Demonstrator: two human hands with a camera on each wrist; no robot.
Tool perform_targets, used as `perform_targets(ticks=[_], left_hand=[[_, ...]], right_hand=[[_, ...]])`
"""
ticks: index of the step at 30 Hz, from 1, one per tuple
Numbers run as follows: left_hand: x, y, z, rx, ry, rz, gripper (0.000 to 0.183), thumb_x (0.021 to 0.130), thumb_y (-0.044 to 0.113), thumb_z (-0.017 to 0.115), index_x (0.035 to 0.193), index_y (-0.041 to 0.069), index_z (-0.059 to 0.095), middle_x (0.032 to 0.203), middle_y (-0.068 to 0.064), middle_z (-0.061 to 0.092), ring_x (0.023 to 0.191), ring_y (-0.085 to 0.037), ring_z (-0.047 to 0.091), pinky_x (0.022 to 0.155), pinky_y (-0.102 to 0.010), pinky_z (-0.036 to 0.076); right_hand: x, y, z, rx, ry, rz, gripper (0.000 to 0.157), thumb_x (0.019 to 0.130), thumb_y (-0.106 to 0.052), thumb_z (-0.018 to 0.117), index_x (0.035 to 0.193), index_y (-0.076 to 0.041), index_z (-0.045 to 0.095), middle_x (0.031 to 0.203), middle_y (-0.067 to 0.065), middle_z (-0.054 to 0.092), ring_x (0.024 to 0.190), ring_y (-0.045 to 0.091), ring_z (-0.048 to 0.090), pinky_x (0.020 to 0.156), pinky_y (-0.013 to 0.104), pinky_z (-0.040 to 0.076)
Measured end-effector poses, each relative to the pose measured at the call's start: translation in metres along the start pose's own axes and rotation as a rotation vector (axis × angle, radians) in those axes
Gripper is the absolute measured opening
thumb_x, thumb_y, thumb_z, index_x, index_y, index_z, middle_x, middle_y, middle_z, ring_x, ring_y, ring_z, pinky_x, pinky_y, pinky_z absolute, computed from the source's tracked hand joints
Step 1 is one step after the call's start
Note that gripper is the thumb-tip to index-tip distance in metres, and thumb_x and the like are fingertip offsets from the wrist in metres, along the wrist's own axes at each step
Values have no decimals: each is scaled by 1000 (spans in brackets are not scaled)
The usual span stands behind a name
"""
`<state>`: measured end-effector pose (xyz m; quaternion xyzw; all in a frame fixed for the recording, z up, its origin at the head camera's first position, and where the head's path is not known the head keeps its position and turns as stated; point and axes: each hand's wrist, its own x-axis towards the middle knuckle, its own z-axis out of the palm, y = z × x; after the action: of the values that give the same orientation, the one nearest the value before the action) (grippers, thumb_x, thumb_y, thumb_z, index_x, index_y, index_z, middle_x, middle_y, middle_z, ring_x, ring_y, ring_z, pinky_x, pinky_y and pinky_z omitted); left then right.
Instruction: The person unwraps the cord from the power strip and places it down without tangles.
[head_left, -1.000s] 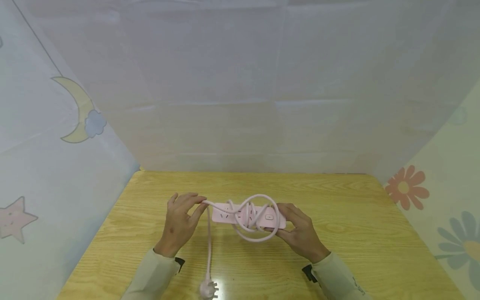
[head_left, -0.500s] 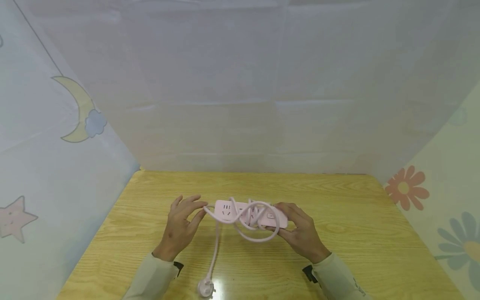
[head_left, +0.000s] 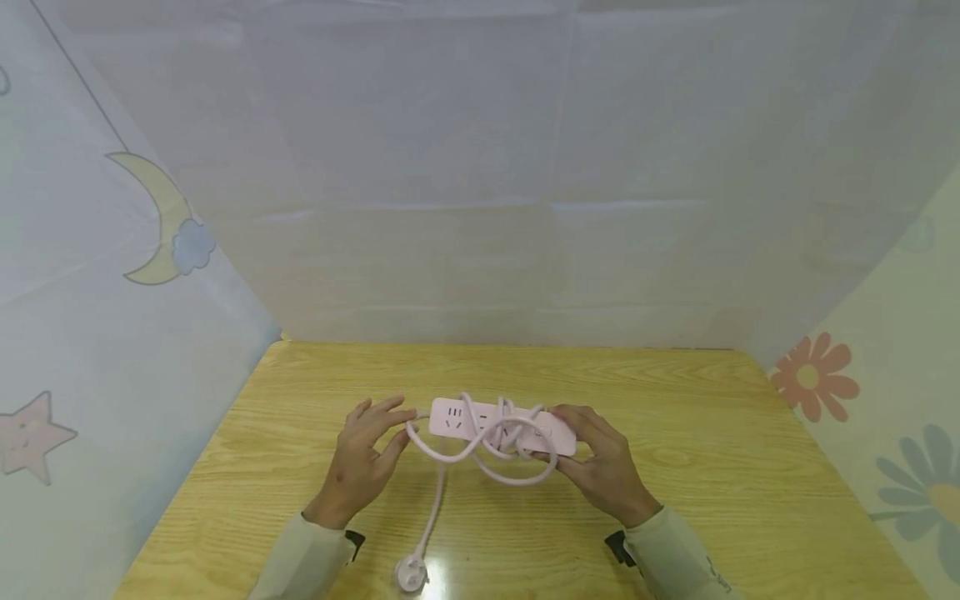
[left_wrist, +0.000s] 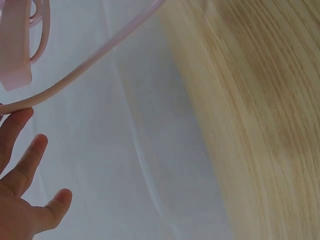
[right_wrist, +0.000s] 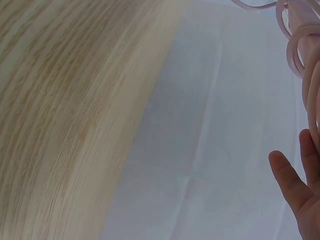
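A pink power strip with sockets is held up over the table in the head view, its cord looped around its middle. My right hand grips the strip's right end between thumb and fingers. At the left end, my left hand pinches a bend of the cord between thumb and index finger, other fingers spread. From there the cord hangs down to a three-pin plug near the front. In the left wrist view the cord runs from the fingertips; the right wrist view shows cord loops beside the fingers.
A wood-grain table lies beneath the hands. Behind it stands a pale sheet wall. Side walls carry printed decorations, a moon on the left and a red flower on the right.
The cord between my left hand and the strip has slackened from a straight run into a drooping curve. The strip's left end has shifted slightly right and up; the plug has swung and turned.
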<state>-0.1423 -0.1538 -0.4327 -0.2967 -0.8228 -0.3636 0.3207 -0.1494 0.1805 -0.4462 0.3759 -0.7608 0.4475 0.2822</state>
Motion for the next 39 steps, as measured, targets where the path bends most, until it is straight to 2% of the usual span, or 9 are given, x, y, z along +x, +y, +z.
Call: perform_targets(ticks=[5, 8, 12, 15, 19, 21, 23, 32, 39], left_hand=[[-2, 0, 0, -5, -18, -15, 36, 73, -13, 79, 106, -2, 71, 108, -15, 73, 114, -41, 63, 101, -68, 36], [-3, -1, -1, -9, -26, -14, 37, 73, -13, 80, 107, -2, 71, 109, -14, 73, 114, -41, 62, 101, -67, 37], [-6, -1, -1, -18, -43, -7, 38, 73, -13, 79, 108, -2, 71, 111, -12, 73, 114, -41, 62, 101, -66, 37], [-8, -2, -2, -20, -59, -13, 38, 74, -12, 78, 110, 0, 71, 112, -11, 72, 115, -41, 62, 101, -66, 37], [-13, -3, -3, -20, -84, -33, 39, 75, -10, 79, 111, 2, 71, 116, -10, 72, 117, -39, 61, 103, -65, 36], [-15, -3, -3, -21, -94, -40, 38, 76, -9, 79, 111, 3, 71, 117, -10, 71, 118, -39, 61, 102, -65, 37], [-18, -4, -3, -21, -105, -52, 36, 77, -7, 80, 110, 5, 71, 118, -11, 71, 118, -39, 61, 102, -66, 38], [-31, -5, -6, -6, -161, -123, 26, 80, 0, 81, 102, 9, 73, 121, -14, 69, 119, -41, 60, 98, -70, 38], [-37, -4, -13, 21, -240, -197, 24, 78, 6, 84, 100, 11, 74, 125, -15, 67, 123, -41, 57, 98, -69, 40]], right_hand=[[0, -1, 0, 0, -7, 30, 48, 89, -24, 77, 124, 5, 61, 116, 16, 64, 103, 22, 64, 87, 18, 53], [0, -2, 0, 0, -13, 39, 51, 82, -14, 83, 124, 5, 61, 117, 16, 64, 103, 21, 64, 87, 18, 53], [-1, -1, 0, -4, -13, 33, 63, 66, 8, 87, 124, 5, 62, 117, 16, 63, 104, 22, 64, 89, 17, 52], [0, 0, 0, -13, -9, 23, 65, 64, 10, 87, 123, 5, 62, 117, 16, 64, 104, 22, 63, 90, 17, 51], [1, -1, 0, -15, 2, 4, 53, 78, -9, 86, 123, 5, 62, 116, 17, 64, 102, 22, 64, 89, 17, 51], [1, -1, 0, -20, 10, -7, 48, 88, -23, 78, 123, 6, 62, 115, 18, 64, 100, 24, 64, 87, 16, 52], [2, -2, 0, -29, 12, 2, 50, 93, -34, 69, 122, 6, 62, 115, 18, 64, 99, 23, 64, 85, 16, 53], [3, -3, -1, -58, 11, 29, 55, 92, -42, 67, 122, 4, 63, 114, 16, 65, 99, 24, 65, 84, 16, 53], [3, -5, 0, -63, 10, 32, 55, 92, -42, 67, 122, 4, 63, 115, 15, 65, 99, 25, 65, 82, 17, 54]])
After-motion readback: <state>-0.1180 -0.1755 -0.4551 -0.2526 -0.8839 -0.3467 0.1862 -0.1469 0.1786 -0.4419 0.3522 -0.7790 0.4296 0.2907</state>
